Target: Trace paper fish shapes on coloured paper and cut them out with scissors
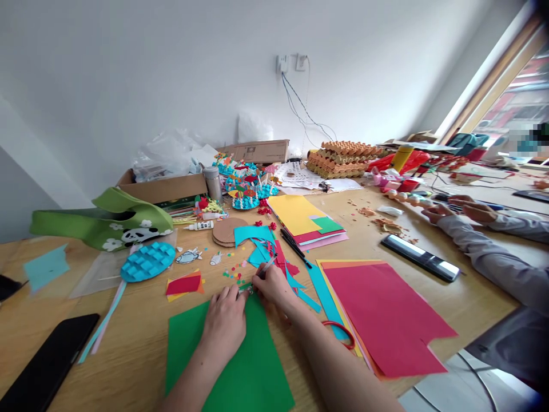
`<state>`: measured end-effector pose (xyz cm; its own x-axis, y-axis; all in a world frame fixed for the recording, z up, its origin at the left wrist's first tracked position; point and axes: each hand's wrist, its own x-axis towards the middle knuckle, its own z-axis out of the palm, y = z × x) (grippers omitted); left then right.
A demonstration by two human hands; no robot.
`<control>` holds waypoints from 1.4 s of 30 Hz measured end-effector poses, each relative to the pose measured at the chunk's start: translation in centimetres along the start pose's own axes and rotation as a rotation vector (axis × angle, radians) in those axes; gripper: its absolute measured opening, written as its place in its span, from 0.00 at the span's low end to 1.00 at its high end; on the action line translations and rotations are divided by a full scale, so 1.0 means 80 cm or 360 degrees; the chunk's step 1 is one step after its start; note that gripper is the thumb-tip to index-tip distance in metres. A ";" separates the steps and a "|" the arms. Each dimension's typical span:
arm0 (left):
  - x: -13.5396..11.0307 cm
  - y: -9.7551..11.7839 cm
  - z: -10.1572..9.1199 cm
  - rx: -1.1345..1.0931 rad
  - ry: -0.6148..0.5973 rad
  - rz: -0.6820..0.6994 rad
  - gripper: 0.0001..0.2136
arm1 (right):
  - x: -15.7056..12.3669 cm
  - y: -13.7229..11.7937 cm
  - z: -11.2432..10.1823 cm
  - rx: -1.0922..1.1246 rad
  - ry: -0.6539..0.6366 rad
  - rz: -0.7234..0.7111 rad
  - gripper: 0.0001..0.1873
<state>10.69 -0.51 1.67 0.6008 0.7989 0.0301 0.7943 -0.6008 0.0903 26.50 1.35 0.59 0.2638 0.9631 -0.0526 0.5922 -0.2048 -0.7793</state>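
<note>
A sheet of green paper (266,372) lies on the table in front of me. My left hand (225,320) rests flat on its upper part, fingers stretched forward. Close by the fingertips is a small white piece (249,290) with dark marks, mostly covered by both hands. My right hand (272,286) grips a slim dark pen (269,264) near the paper's top edge; its tip is hidden. Blue paper strips (306,297) and red scraps (285,257) lie just beyond. Red-handled scissors (343,332) stick out to the right, partly under my forearm.
Stacked coloured sheets (386,315) lie right, a yellow stack (295,214) ahead. Two white paper fish (189,256), a blue woven oval (148,262), a green panda bag (107,223) and a black phone (51,360) are left. A co-worker's hands (463,209) work at the far right.
</note>
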 end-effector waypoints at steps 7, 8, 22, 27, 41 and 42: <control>-0.001 -0.001 0.000 0.0010 -0.0003 -0.0006 0.19 | -0.002 -0.004 -0.002 -0.0017 0.0012 -0.0012 0.05; -0.001 -0.001 0.000 0.0007 -0.0001 -0.0006 0.19 | -0.002 -0.004 -0.002 -0.0016 0.0014 -0.0016 0.05; -0.001 -0.001 -0.001 -0.0024 -0.0015 -0.0007 0.20 | -0.006 -0.006 -0.003 -0.0063 0.0020 -0.0011 0.05; -0.001 -0.002 0.000 -0.0037 -0.0039 -0.0009 0.20 | -0.009 -0.010 -0.005 -0.0089 0.0008 0.0001 0.05; 0.001 -0.001 -0.001 0.0001 -0.0022 -0.0003 0.20 | -0.011 -0.005 -0.002 -0.0063 -0.0021 -0.0063 0.04; 0.001 -0.001 -0.001 0.0002 -0.0022 -0.0004 0.20 | -0.011 -0.005 -0.002 -0.0063 -0.0018 -0.0066 0.04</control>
<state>10.65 -0.38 1.75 0.6001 0.7998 0.0162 0.7959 -0.5989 0.0889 26.16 0.55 1.05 0.2296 0.9729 -0.0279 0.6323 -0.1709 -0.7557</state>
